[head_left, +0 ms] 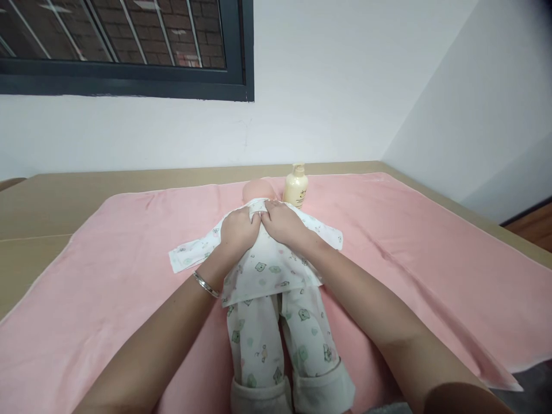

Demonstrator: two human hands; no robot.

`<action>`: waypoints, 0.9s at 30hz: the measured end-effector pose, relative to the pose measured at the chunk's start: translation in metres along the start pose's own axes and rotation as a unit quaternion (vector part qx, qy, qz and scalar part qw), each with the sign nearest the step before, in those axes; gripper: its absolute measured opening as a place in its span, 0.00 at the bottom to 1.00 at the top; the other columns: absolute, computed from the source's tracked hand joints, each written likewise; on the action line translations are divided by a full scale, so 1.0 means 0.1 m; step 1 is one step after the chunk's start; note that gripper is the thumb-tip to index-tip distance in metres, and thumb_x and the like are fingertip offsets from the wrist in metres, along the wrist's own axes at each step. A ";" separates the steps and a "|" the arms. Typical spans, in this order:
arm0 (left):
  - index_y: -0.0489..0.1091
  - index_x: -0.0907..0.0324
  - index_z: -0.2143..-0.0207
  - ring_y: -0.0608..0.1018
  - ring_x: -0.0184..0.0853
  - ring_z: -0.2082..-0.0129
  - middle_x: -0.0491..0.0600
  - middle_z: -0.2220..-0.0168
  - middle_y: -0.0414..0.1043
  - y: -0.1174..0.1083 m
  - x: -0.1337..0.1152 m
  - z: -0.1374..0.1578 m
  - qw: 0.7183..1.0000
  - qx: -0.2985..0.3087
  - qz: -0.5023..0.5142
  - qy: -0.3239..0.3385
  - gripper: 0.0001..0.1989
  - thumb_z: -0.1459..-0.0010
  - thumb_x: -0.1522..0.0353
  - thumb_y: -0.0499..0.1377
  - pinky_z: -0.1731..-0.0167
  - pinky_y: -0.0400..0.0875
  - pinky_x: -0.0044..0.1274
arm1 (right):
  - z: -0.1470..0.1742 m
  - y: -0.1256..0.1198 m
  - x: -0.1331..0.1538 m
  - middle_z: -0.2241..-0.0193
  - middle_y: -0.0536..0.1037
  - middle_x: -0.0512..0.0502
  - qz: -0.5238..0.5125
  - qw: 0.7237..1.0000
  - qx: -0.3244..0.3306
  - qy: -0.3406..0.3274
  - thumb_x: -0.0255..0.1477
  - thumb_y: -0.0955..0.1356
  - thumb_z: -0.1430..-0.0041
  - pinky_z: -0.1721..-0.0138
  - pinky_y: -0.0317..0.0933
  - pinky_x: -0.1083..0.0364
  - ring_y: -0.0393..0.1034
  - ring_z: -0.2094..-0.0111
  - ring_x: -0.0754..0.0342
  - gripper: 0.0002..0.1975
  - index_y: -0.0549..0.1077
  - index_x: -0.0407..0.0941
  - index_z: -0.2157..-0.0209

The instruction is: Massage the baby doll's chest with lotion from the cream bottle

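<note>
A baby doll [259, 191] lies stretched out, its head at the far end and its legs toward me. It wears a white printed shirt [271, 264] with the sleeves spread to both sides, and matching trousers [261, 342] with turned-up cuffs. My left hand [240, 231] is closed on the shirt near the collar. Beside it, my right hand [282, 221] is closed on the shirt just right of the middle. Both thumbs nearly meet below the collar. Most fingertips are hidden or bent into the cloth.
A cream pump bottle [295, 187] stands upright just right of the doll's head. Under everything lies a pink blanket [146, 253], creased at the right, on a tan surface [38, 215]. White walls [328, 86] and a dark-framed window [241, 69] rise behind.
</note>
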State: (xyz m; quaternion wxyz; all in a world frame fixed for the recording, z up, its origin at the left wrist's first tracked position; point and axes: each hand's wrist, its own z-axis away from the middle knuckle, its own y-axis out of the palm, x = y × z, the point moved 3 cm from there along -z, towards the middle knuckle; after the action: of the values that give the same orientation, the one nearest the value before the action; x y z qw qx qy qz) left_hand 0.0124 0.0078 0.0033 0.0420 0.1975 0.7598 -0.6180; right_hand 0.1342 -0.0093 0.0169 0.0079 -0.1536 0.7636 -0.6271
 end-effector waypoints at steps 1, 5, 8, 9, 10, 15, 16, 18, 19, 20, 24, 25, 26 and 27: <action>0.74 0.62 0.58 0.80 0.48 0.56 0.59 0.57 0.79 0.00 0.00 0.00 1.000 -0.001 0.001 0.000 0.22 0.34 0.62 0.43 0.59 0.71 0.32 | -0.02 0.02 -0.02 0.45 0.74 0.31 -0.008 1.000 -0.002 0.004 0.27 0.55 0.27 0.42 0.58 0.49 0.67 0.43 0.41 0.20 0.69 0.32 0.45; 0.74 0.63 0.58 0.80 0.48 0.56 0.60 0.57 0.79 0.00 0.01 0.00 1.000 -0.003 0.005 0.002 0.21 0.34 0.63 0.44 0.58 0.71 0.33 | -0.03 0.05 -0.03 0.43 0.73 0.30 -0.011 1.000 -0.006 0.004 0.28 0.54 0.27 0.40 0.56 0.48 0.65 0.41 0.40 0.21 0.69 0.31 0.44; 0.74 0.63 0.57 0.79 0.48 0.55 0.60 0.56 0.79 0.00 0.01 0.00 1.000 -0.002 -0.003 0.006 0.21 0.34 0.63 0.44 0.57 0.71 0.33 | -0.03 0.05 -0.03 0.43 0.72 0.29 -0.011 1.000 -0.008 0.002 0.28 0.54 0.27 0.40 0.55 0.49 0.65 0.41 0.41 0.22 0.68 0.31 0.43; 0.74 0.63 0.56 0.79 0.48 0.54 0.60 0.56 0.79 0.00 0.01 0.00 1.000 -0.001 -0.007 0.009 0.21 0.33 0.64 0.44 0.56 0.71 0.33 | -0.03 0.05 -0.03 0.43 0.72 0.29 -0.009 1.000 -0.008 -0.001 0.28 0.54 0.27 0.40 0.55 0.49 0.65 0.41 0.41 0.22 0.68 0.31 0.43; 0.73 0.63 0.56 0.79 0.47 0.54 0.60 0.56 0.79 0.00 0.00 0.00 1.000 -0.001 -0.012 0.013 0.21 0.33 0.64 0.44 0.56 0.71 0.33 | -0.03 0.05 -0.03 0.43 0.73 0.29 -0.006 1.000 -0.008 -0.004 0.28 0.54 0.27 0.41 0.55 0.49 0.65 0.41 0.41 0.21 0.68 0.32 0.43; 0.72 0.66 0.51 0.78 0.46 0.51 0.60 0.52 0.78 -0.03 -0.07 0.03 0.998 0.010 -0.052 0.031 0.21 0.31 0.66 0.42 0.53 0.71 0.32 | -0.05 0.06 -0.05 0.48 0.75 0.31 0.011 1.000 0.001 -0.017 0.28 0.55 0.27 0.45 0.58 0.50 0.69 0.46 0.43 0.19 0.70 0.35 0.46; 0.71 0.67 0.51 0.78 0.47 0.51 0.61 0.52 0.77 -0.03 -0.09 0.05 0.997 0.012 -0.065 0.032 0.22 0.30 0.66 0.42 0.52 0.71 0.32 | -0.06 0.06 -0.05 0.48 0.75 0.31 0.013 1.000 0.001 -0.018 0.28 0.55 0.27 0.45 0.58 0.50 0.69 0.47 0.43 0.19 0.70 0.35 0.46; 0.71 0.69 0.51 0.78 0.48 0.51 0.62 0.53 0.77 -0.04 -0.13 0.08 0.995 0.013 -0.095 0.034 0.23 0.30 0.66 0.41 0.51 0.70 0.33 | -0.06 0.06 -0.06 0.49 0.76 0.32 0.017 1.000 0.000 -0.020 0.28 0.55 0.26 0.45 0.59 0.50 0.69 0.47 0.43 0.19 0.70 0.36 0.46; 0.71 0.69 0.51 0.78 0.49 0.51 0.63 0.54 0.77 -0.05 -0.15 0.09 0.993 0.011 -0.109 0.036 0.23 0.29 0.66 0.40 0.51 0.70 0.34 | -0.06 0.05 -0.05 0.49 0.76 0.32 0.021 1.000 -0.001 -0.021 0.28 0.55 0.26 0.46 0.59 0.50 0.69 0.47 0.43 0.19 0.70 0.36 0.46; 0.72 0.69 0.51 0.78 0.49 0.51 0.63 0.55 0.77 -0.05 -0.16 0.09 0.992 0.008 -0.117 0.039 0.24 0.29 0.66 0.40 0.52 0.70 0.34 | -0.05 0.04 -0.03 0.49 0.76 0.33 0.026 0.999 -0.001 -0.024 0.28 0.55 0.26 0.46 0.60 0.50 0.70 0.47 0.43 0.18 0.70 0.36 0.47; 0.73 0.65 0.54 0.79 0.49 0.54 0.60 0.56 0.79 -0.05 -0.09 0.05 0.996 0.004 -0.083 0.023 0.22 0.31 0.65 0.42 0.56 0.71 0.33 | 0.06 -0.05 0.09 0.53 0.78 0.33 0.071 0.997 0.011 -0.021 0.26 0.56 0.28 0.51 0.64 0.50 0.72 0.51 0.43 0.17 0.70 0.35 0.49; 0.74 0.63 0.55 0.80 0.48 0.55 0.59 0.56 0.79 -0.05 -0.05 0.03 0.998 0.009 -0.065 0.014 0.21 0.32 0.64 0.43 0.58 0.71 0.33 | 0.09 -0.07 0.13 0.54 0.78 0.33 0.083 0.996 0.019 -0.012 0.24 0.57 0.29 0.53 0.64 0.50 0.73 0.52 0.43 0.16 0.70 0.35 0.49; 0.74 0.62 0.56 0.80 0.48 0.56 0.58 0.56 0.79 -0.05 -0.02 0.01 0.999 0.014 -0.048 0.006 0.21 0.32 0.64 0.43 0.60 0.71 0.32 | 0.12 -0.09 0.16 0.55 0.78 0.33 0.093 0.995 0.025 -0.002 0.22 0.57 0.30 0.55 0.65 0.50 0.73 0.53 0.43 0.15 0.71 0.34 0.49; 0.74 0.61 0.56 0.80 0.47 0.57 0.58 0.57 0.79 -0.05 0.00 -0.01 0.999 0.019 -0.035 0.002 0.20 0.33 0.64 0.44 0.61 0.71 0.32 | 0.15 -0.11 0.18 0.56 0.78 0.34 0.099 0.995 0.031 0.007 0.21 0.58 0.32 0.56 0.65 0.50 0.74 0.53 0.43 0.15 0.71 0.34 0.50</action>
State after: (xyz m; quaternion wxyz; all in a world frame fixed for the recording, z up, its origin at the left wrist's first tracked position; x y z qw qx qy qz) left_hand 0.0106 0.0077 0.0076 0.0149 0.1731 0.7543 -0.6332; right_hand 0.1226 -0.0295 0.0274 0.0694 -0.0720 0.7553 -0.6477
